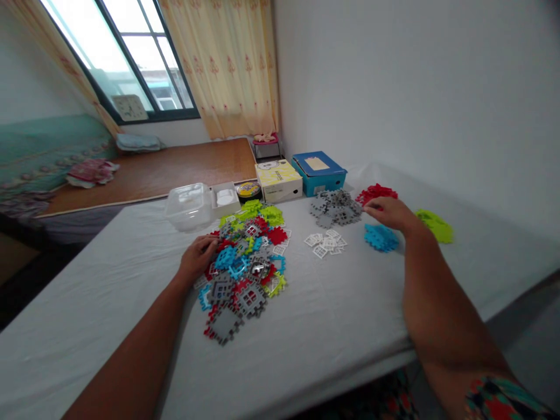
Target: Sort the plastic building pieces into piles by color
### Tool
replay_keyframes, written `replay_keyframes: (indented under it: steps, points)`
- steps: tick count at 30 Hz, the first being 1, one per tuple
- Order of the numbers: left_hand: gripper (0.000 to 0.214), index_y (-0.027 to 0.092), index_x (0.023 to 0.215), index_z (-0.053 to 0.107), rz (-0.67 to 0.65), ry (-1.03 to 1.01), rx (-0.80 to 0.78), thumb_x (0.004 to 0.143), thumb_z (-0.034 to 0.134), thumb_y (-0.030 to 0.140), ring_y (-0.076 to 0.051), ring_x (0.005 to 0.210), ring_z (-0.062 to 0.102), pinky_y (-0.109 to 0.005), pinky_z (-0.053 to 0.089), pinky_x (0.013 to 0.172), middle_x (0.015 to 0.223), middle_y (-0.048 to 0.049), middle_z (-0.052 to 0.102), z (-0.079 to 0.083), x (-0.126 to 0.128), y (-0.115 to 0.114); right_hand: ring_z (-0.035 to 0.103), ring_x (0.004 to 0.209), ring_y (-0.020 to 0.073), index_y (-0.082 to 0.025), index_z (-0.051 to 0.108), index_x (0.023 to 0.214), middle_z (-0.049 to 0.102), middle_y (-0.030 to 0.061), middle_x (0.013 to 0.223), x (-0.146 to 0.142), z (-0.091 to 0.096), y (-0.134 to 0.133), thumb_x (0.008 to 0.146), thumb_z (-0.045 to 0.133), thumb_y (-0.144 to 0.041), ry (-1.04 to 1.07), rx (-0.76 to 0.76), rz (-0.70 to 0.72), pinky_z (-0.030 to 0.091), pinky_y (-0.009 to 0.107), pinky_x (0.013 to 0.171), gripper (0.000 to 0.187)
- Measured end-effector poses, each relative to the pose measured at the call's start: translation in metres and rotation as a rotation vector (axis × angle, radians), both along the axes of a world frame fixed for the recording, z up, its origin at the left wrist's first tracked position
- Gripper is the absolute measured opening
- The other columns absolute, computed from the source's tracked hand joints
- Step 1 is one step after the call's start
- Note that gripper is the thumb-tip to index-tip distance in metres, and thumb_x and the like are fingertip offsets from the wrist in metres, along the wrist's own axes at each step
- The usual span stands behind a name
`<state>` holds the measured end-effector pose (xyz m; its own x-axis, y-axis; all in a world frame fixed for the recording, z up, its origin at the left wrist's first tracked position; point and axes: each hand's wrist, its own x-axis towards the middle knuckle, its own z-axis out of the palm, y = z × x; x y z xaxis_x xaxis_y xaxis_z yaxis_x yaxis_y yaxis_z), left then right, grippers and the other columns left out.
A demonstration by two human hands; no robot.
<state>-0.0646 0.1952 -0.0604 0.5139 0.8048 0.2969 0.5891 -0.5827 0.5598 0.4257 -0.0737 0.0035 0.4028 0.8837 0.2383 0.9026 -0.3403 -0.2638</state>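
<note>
My left hand (199,256) rests at the left edge of a mixed heap of plastic interlocking tiles (238,265) in red, grey, blue and lime green. Its fingers are curled against the tiles, and what they grip is hidden. Over on the right, my right hand (388,211) reaches to a pile of red tiles (377,192), fingertips pinched together; any piece between them cannot be made out. Below that hand lies a pile of blue tiles (381,238). Grey tiles (336,207) are piled to its left, with small white window-frame pieces (327,242) nearer me.
Lime green tiles (434,226) lie at the right by the wall. Along the far side of the table stand a clear plastic tub (188,205), a white box (224,198), a round tin (248,191), a yellow box (279,181) and a blue box (319,172).
</note>
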Motion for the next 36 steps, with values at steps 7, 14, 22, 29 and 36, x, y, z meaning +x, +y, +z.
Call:
replay_keyframes:
  steps: [7, 14, 22, 29, 36]
  points:
    - [0.045, 0.02, 0.094, 0.073, -0.005, -0.009, 0.029, 0.085, 0.042, 0.051, -0.023, 0.105, 0.06, -0.036, 0.045, 0.1, 0.106, -0.0075, 0.07, -0.002, 0.001, -0.001, 0.06, 0.104, 0.0204, -0.02, 0.063, 0.119, 0.067, 0.0103, 0.116, -0.153, -0.031, 0.056, 0.091, 0.052, -0.023, 0.201, 0.178, 0.805, 0.048, 0.037, 0.09, 0.03]
    - [0.044, 0.021, 0.094, 0.072, -0.011, -0.007, 0.026, 0.086, 0.041, 0.051, -0.023, 0.104, 0.061, -0.037, 0.045, 0.098, 0.105, -0.0068, 0.07, -0.004, 0.001, 0.001, 0.054, 0.113, 0.0251, -0.018, 0.055, 0.13, 0.063, 0.0138, 0.121, -0.211, -0.047, 0.058, 0.085, 0.066, -0.028, 0.103, 0.041, 0.898, 0.044, 0.043, 0.096, 0.047]
    - [0.045, 0.019, 0.096, 0.073, -0.036, -0.02, 0.045, 0.088, 0.041, 0.049, -0.024, 0.106, 0.06, -0.037, 0.046, 0.095, 0.106, -0.0081, 0.07, -0.007, 0.001, 0.004, 0.057, 0.105, 0.0237, -0.017, 0.061, 0.119, 0.065, 0.0113, 0.113, -0.205, -0.047, 0.055, 0.077, 0.069, -0.025, 0.17, 0.148, 0.933, 0.045, 0.04, 0.094, 0.043]
    - [0.041, 0.021, 0.098, 0.073, -0.06, -0.033, 0.043, 0.087, 0.042, 0.046, -0.023, 0.109, 0.059, -0.036, 0.045, 0.098, 0.108, -0.0064, 0.07, -0.007, 0.001, 0.004, 0.061, 0.079, 0.0158, -0.017, 0.069, 0.095, 0.068, 0.0071, 0.092, -0.182, -0.048, 0.056, 0.088, 0.055, -0.032, 0.331, 0.171, 0.768, 0.048, 0.027, 0.072, 0.021]
    - [0.042, 0.017, 0.093, 0.074, -0.008, -0.188, 0.013, 0.085, 0.045, 0.046, -0.023, 0.101, 0.063, -0.035, 0.046, 0.094, 0.102, -0.0074, 0.072, -0.011, 0.0, 0.007, 0.062, 0.066, 0.0148, -0.016, 0.07, 0.09, 0.07, 0.005, 0.078, -0.166, -0.032, 0.038, 0.093, 0.046, -0.046, 0.371, 0.1, 0.527, 0.047, 0.026, 0.064, 0.039]
